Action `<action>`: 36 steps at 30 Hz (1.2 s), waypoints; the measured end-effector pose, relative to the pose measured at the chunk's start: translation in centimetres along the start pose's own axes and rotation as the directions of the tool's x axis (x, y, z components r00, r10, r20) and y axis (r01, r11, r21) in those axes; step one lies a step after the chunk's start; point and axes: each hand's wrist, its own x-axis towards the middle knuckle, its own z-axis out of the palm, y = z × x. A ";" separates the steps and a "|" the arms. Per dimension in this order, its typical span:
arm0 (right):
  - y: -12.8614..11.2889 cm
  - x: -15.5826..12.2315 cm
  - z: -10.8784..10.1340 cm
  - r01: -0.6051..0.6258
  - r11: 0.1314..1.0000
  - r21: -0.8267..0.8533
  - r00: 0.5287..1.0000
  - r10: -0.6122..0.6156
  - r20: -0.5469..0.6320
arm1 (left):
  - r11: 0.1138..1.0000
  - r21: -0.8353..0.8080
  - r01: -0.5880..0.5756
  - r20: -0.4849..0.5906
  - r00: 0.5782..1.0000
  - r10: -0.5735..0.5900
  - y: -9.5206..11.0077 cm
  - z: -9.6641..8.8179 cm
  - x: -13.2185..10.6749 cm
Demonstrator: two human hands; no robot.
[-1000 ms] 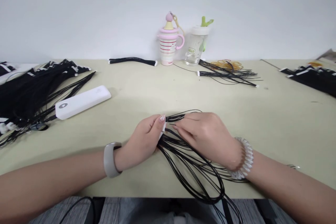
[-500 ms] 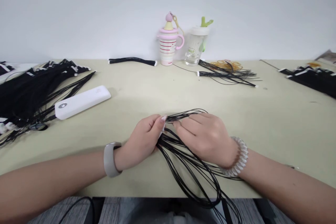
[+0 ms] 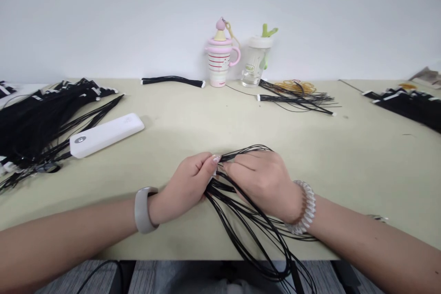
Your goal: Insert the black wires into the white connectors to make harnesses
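Observation:
My left hand (image 3: 191, 179) is closed around the end of a bundle of thin black wires (image 3: 217, 187), thumb on top. A white connector (image 3: 213, 175) shows partly beside its fingers; the rest is hidden in the grip. My right hand (image 3: 263, 183) is closed just to the right, fingertips pinching black wire close to my left thumb. Some wires arch above the right hand's knuckles. Others loop under it and hang over the table's front edge. Exactly which strands the right fingers hold is hidden.
A white oblong device (image 3: 106, 135) lies left, beside a heap of black wire bundles (image 3: 41, 115). Along the wall stand a pink-lidded cup (image 3: 218, 64) and a clear cup (image 3: 254, 66). More wires (image 3: 296, 99), yellow rubber bands (image 3: 306, 86) and another bundle pile (image 3: 413, 105) lie right.
My right hand has shifted slightly left, its fingertips closer to my left thumb. The left hand keeps its hold on the wire bundle. The camera view has moved slightly.

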 end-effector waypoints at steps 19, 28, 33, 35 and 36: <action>1.6 -0.3 -3.8 -0.402 0.861 0.311 0.736 0.101 0.670 | 0.958 -0.252 0.135 -0.120 0.978 -0.169 -0.8 0.2 0.2; -0.9 0.0 0.2 -0.372 0.799 0.473 0.887 0.155 0.435 | 0.996 -0.048 0.073 -0.131 0.988 -0.079 -0.2 0.2 0.1; -1.0 -0.3 0.3 -0.308 0.863 0.401 0.899 0.126 0.420 | 1.000 -0.010 0.030 -0.101 0.994 -0.031 -0.3 0.3 -0.1; -1.1 -0.2 0.4 -0.278 0.889 0.365 0.910 0.123 0.395 | 1.000 0.003 0.017 -0.101 0.995 -0.017 -0.4 0.3 -0.1; -1.2 -0.2 0.4 -0.262 0.903 0.342 0.916 0.120 0.383 | 1.000 0.007 0.013 -0.101 0.995 -0.012 -0.4 0.3 -0.1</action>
